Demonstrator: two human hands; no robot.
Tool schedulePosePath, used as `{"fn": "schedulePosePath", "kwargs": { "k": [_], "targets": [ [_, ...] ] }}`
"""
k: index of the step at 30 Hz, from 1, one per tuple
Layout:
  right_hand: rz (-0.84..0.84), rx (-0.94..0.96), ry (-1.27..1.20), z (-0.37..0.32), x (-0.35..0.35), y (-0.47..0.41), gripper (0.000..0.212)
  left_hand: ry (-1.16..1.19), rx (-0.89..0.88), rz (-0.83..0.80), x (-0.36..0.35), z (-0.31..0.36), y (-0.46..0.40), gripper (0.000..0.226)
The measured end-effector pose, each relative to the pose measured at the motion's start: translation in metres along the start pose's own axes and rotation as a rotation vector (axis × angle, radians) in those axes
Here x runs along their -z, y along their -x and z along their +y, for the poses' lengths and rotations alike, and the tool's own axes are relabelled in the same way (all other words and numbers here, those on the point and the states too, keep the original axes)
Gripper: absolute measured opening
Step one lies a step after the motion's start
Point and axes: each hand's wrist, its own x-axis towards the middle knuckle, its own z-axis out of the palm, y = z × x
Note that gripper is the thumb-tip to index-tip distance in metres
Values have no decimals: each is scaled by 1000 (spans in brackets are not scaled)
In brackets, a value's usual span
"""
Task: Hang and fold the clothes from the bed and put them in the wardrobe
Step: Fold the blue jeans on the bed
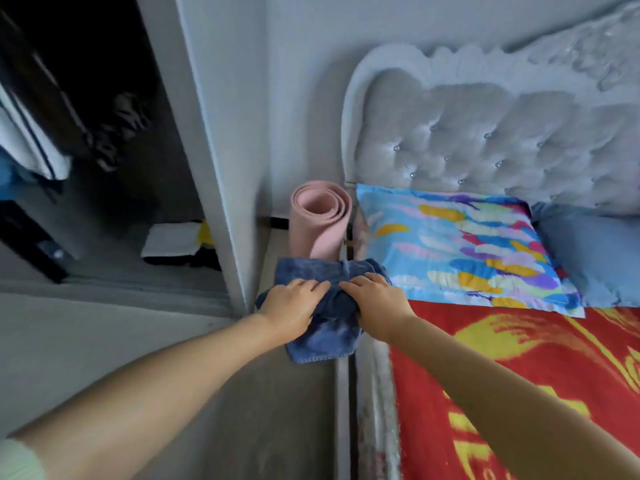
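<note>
Wardrobe (104, 140) interior dark at 10 o'clock, hanging clothes (31, 133) blurred, cut off by frame; folded white item (169, 239) on its floor. Left hand (292, 306) and right hand (375, 299), fingers curled, both grip bunched blue towel (325, 323), plush terry, hemmed edge hanging toward 6 o'clock, held over gap between wardrobe and bed (519, 375). Pink rolled mat (320, 223) upright behind. Patterned pillow (464, 251), tufted headboard (502, 140) at 2 o'clock.

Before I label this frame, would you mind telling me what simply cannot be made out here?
- Blue cloth: head view; left hand and right hand cover its middle, so garment type is unclear.
- Wardrobe interior: too dark, hanging items indistinct.
- Folded stack: partly behind the wardrobe door frame.
</note>
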Motion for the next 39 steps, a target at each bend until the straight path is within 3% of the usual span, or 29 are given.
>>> {"fn": "schedulePosePath", "kwargs": {
  "k": [9,13,19,29,34,39],
  "targets": [
    [-38,245,-66,-267,35,-110,53,-100,178,-52,39,-240,168,53],
    [-118,306,-83,-333,39,-149,55,-78,224,-96,38,-307,201,51],
    [-173,338,-96,-366,25,-219,49,-19,245,-175,17,-379,183,56],
    [-213,225,-226,-382,-20,-403,49,10,175,-236,-34,-543,64,58],
    [-224,210,-222,-398,-82,-499,48,18,154,-269,-98,-625,14,57],
    [-132,186,-125,-402,-150,-595,51,-13,107,-228,-163,-699,-47,58]
  ]
}}
